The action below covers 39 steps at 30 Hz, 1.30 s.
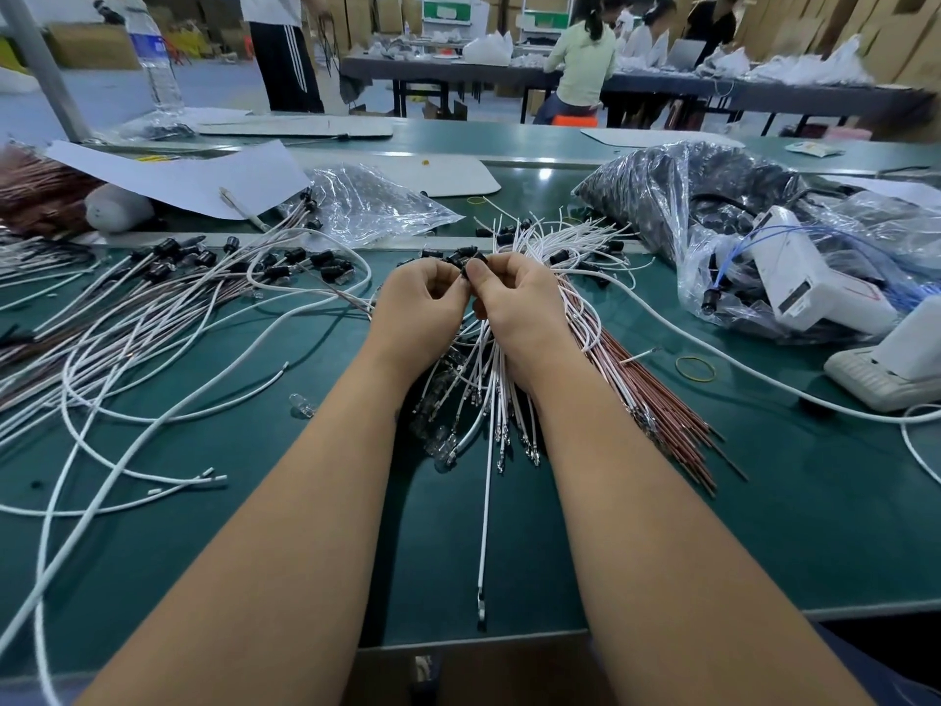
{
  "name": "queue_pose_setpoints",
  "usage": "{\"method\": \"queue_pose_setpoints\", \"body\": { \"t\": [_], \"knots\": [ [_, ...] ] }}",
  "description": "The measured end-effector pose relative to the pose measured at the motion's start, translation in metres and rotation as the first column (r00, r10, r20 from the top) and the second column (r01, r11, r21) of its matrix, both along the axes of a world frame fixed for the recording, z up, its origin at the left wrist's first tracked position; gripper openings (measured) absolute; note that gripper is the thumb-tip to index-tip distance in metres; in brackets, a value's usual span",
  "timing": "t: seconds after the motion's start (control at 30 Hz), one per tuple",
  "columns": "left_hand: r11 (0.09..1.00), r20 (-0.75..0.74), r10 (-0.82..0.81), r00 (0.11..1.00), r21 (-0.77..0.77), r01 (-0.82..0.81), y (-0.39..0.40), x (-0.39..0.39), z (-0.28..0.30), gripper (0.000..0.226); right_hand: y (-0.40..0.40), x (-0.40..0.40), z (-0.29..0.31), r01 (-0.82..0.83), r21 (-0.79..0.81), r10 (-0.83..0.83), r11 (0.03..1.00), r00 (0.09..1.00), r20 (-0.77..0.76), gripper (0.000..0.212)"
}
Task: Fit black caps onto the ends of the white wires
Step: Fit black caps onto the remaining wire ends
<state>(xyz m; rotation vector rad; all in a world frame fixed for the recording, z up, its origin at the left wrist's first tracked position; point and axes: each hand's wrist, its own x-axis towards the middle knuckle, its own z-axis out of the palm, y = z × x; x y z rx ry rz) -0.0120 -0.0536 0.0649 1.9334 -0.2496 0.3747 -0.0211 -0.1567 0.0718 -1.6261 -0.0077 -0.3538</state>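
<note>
Dozens of finished capped wires [168, 277] lie left on the table [764, 501]. My left hand [422, 303] and right hand [514, 298] pinch one black cap [467, 267] together above the white wires [489, 379]. Wires look limp and light; grip near the tip.

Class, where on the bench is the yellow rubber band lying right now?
In the head view, the yellow rubber band lies flat on the green table, right of the brown wires, near the white device.
</note>
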Motion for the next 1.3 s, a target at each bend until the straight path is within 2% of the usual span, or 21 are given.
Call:
{"method": "queue_pose_setpoints", "body": {
  "t": [0.2, 0.4, 0.63, 0.93, 1.03, 1.2, 1.3],
  "knots": [
    [0.999, 0.04, 0.027, 0.999, -0.04, -0.026, -0.0007, -0.0009, 0.0015, 0.015, 0.0006, 0.0004, 0.0024, -0.02, 0.155, 0.021, 0.988, 1.0, -0.008, 0.014],
    [0.997, 0.072, 0.063, 0.995, 0.048, -0.067, 0.0019, -0.0017, 0.0001, 0.01, -0.0022, 0.0007, 0.0046, -0.021, 0.277, 0.043, 0.961, 0.996, -0.073, 0.014],
    [0.998, 0.041, 0.027, 0.999, 0.053, -0.029, 0.0029, -0.0019, -0.0003, 0.014, -0.0027, -0.0013, 0.004, -0.043, 0.103, 0.048, 0.994, 0.998, -0.048, 0.013],
    [0.999, 0.0, 0.031, 1.0, -0.013, -0.031, 0.0014, -0.0032, -0.0008, 0.011, -0.0021, -0.0021, 0.0034, -0.038, 0.046, 0.039, 0.998, 0.999, -0.029, 0.01],
    [0.999, -0.015, 0.027, 1.0, -0.039, -0.028, 0.0002, -0.0035, -0.0008, 0.01, -0.0027, -0.0016, 0.0018, -0.025, 0.01, 0.026, 1.0, 1.0, -0.017, 0.015],
    [0.999, -0.005, 0.049, 0.999, -0.009, -0.049, -0.0007, 0.0006, -0.0016, 0.008, -0.0019, -0.0008, 0.0009, -0.013, 0.05, 0.015, 0.999, 0.999, -0.039, 0.019],
    [0.996, 0.033, 0.081, 0.996, 0.04, -0.082, 0.0009, 0.0025, -0.0018, 0.009, -0.0018, 0.0004, 0.0023, -0.012, 0.152, 0.022, 0.988, 0.998, -0.063, 0.018]
  ]
}}
